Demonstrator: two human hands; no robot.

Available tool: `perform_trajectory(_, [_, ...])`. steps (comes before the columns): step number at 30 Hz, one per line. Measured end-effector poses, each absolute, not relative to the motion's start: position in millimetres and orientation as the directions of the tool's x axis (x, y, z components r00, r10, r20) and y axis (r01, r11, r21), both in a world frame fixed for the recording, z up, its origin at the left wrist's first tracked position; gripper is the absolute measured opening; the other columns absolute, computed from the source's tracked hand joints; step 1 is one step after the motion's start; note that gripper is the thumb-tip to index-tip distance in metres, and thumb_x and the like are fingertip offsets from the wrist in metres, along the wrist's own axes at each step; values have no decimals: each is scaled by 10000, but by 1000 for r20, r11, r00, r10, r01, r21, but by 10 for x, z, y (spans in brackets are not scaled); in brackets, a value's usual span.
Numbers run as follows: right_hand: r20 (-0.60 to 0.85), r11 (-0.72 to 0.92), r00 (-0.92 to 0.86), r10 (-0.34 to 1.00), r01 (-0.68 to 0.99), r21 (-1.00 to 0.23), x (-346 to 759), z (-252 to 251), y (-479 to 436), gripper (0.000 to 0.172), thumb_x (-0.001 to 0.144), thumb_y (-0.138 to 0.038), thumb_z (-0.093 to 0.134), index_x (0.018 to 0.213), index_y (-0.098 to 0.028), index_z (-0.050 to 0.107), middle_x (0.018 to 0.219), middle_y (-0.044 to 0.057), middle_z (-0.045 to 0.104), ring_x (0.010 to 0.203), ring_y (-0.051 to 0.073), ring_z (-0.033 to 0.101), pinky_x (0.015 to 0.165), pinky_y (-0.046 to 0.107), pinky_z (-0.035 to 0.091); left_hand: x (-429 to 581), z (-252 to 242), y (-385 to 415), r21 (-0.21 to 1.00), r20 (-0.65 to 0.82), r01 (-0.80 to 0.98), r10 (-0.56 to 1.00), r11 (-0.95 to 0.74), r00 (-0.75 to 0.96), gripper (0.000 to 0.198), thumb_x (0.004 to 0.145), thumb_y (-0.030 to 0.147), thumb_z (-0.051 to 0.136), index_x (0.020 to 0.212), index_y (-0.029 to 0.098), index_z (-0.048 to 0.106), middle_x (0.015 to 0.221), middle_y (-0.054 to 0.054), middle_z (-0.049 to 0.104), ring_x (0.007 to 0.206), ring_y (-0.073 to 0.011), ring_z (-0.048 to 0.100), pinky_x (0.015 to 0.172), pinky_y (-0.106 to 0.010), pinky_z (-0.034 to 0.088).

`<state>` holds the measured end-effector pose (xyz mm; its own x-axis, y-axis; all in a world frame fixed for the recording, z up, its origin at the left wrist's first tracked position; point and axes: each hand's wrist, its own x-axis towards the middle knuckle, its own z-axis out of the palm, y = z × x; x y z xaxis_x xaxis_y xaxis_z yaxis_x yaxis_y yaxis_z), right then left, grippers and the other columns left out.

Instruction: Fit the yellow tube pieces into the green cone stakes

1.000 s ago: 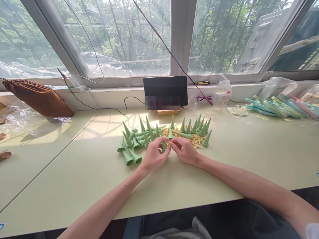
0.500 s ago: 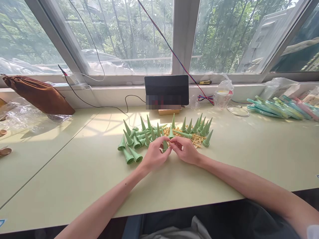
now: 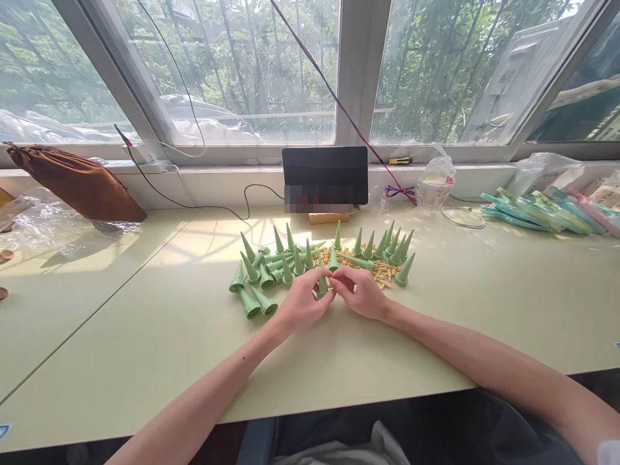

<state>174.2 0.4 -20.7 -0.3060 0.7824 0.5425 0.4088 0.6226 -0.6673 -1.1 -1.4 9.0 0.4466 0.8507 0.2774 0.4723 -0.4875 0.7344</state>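
Note:
My left hand and my right hand meet at the fingertips near the middle of the table. The fingers of both are pinched together; whatever lies between them is too small and hidden to name. A green cone stands upright beside my left fingers, partly covered by them. Just beyond the hands is another upright green cone. Small tan pegs lie in a loose pile behind and to the right of my right hand. Several more green cones lie or stand at the left.
A dark tablet leans at the back on a small tan block. To the left is a brown pouch beside crumpled plastic. Teal and green packets lie at the right, near a bagged cup and a coiled cable.
The view has shifted very slightly. Both hands keep nearly the same place and pose, with their fingertips still together.

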Motion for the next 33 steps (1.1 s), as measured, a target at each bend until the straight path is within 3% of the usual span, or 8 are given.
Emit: perform_trajectory(33, [497, 606, -347, 795, 413, -680, 1754, -213, 14, 220, 957, -282, 474, 795, -176, 576, 637, -16, 557, 526, 102, 425, 534, 234, 349, -42, 87, -16, 671, 268, 519, 826, -529, 495, 200, 853, 278, 534, 1017, 217, 632, 807, -5, 604, 631, -131, 482, 549, -244, 382])
